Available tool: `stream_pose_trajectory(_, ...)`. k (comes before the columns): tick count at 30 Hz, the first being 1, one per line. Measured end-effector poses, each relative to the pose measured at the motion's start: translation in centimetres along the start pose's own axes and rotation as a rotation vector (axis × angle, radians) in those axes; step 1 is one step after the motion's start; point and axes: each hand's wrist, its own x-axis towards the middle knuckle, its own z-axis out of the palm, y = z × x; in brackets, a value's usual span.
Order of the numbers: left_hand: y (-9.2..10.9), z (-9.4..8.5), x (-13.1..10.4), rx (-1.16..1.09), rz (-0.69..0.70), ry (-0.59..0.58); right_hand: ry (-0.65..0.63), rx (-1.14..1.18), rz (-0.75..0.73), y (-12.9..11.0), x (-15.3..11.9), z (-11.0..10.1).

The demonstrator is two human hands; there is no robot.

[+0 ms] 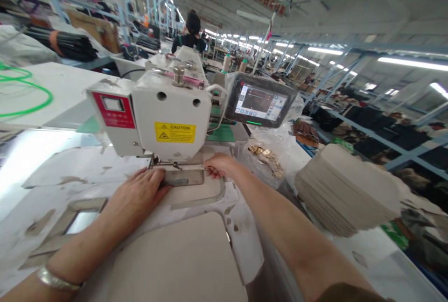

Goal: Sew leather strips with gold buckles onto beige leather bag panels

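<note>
Below the head of a white sewing machine (171, 120) with a yellow caution label, both hands are at the work plate. My left hand (142, 195) lies flat on the beige piece (189, 194), its fingertips beside the left end of a rectangular opening (194, 178). At the opening's right end, my right hand (221, 165) has its fingers curled together in a pinch. Whatever those fingers hold is too small to make out. A narrow pale strip runs between the hands under the needle area. Nearer to me lies another beige panel (182, 260) with rounded corners.
A control screen (261, 102) stands right of the machine head. Behind my right forearm are a plastic bag of gold-coloured metal pieces (264, 157) and a tall stack of beige panels (346, 190). Green tubing (44, 101) loops over the left table. People sit farther back.
</note>
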Motion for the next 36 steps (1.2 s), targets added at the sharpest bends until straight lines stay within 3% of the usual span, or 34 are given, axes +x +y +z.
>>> stream_pose_trajectory(10, 1.2, 0.2, -0.2, -0.036, 0.137, -0.012, 0.037, 0.004, 0.007, 2.6, -0.7, -3.5)
stream_pose_trajectory(17, 3.2, -0.5, 0.1, -0.071, 0.133, -0.081, 0.041, 0.011, 0.004, 3.9, -0.9, -5.5)
stream_pose_trajectory(29, 9.9, -2.3, -0.4, -0.278, 0.152, -0.427, 0.053, 0.011, -0.078, 4.7, -1.0, -5.5)
stream_pose_trajectory(33, 11.2, -2.8, -0.6, -0.239, 0.164, -0.526, 0.068, -0.037, -0.121, 5.5, -1.4, -5.1)
stream_pose_trajectory(36, 11.7, -3.0, -0.5, -0.215, 0.179, -0.531, 0.162, -0.085, -0.225, 6.3, -1.8, -4.6)
